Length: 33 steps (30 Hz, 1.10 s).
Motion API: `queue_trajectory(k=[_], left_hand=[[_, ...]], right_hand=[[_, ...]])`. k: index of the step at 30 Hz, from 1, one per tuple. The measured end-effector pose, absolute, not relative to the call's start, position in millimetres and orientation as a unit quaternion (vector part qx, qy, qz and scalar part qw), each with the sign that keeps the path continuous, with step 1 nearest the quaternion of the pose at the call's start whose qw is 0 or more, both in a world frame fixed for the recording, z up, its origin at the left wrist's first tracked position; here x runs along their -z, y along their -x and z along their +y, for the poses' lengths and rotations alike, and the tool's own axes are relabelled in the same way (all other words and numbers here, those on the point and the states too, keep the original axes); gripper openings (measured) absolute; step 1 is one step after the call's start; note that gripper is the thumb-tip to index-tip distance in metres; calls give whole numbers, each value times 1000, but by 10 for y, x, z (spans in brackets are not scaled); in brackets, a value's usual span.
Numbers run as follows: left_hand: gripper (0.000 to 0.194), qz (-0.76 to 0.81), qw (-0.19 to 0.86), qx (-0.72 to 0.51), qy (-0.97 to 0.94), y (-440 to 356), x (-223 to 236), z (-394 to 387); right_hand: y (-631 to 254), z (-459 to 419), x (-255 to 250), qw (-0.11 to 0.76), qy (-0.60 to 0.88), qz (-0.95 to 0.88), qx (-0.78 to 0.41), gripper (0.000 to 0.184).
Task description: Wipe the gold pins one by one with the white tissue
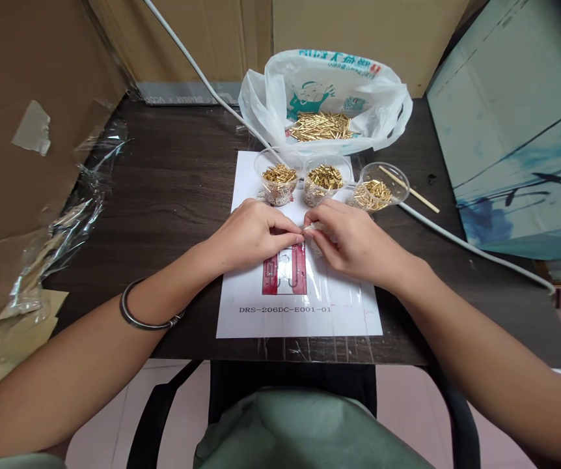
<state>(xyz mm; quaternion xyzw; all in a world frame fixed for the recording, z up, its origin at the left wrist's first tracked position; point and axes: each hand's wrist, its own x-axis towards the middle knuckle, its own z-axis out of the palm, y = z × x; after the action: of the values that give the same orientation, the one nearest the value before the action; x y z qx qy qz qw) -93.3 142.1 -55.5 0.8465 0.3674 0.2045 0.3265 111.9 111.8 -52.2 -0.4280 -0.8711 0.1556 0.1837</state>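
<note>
My left hand (256,234) and my right hand (346,238) meet above a printed sheet (241,280), thumb and forefinger of each pinched together with the tips almost touching. What sits between the left fingertips is too small to name. A whitish, thin bit shows at the right fingertips, its kind unclear. Just below the hands is a red printed picture (271,277) on the sheet, partly covered by them. Beyond the fingers stand three transparent plastic cups of small gold-coloured metal pins: a left cup (280,189), a middle cup (323,185) and a right cup (371,195), which leans.
Behind the cups, an open white plastic bag (383,124) holds a heap of gold-coloured pins (322,126). A thin wooden stick (422,198) rests at the right cup. A white cable (476,247) crosses the dark table (173,169). Cardboard (31,85) walls the left side.
</note>
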Motion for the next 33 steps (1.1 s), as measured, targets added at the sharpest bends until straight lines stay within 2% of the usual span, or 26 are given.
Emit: queue_trajectory(k=[11, 25, 33], left_hand=[[14, 350, 308, -189, -864, 933, 556, 1430], [14, 352, 310, -199, -860, 924, 549, 1420], [14, 355, 312, -203, -857, 925, 572, 1427]], right_hand=[[-1159, 1121, 479, 177, 416, -875, -173, 17], [-1132, 1127, 466, 191, 469, -828, -239, 16], [-1108, 1112, 511, 200, 466, -840, -192, 15]])
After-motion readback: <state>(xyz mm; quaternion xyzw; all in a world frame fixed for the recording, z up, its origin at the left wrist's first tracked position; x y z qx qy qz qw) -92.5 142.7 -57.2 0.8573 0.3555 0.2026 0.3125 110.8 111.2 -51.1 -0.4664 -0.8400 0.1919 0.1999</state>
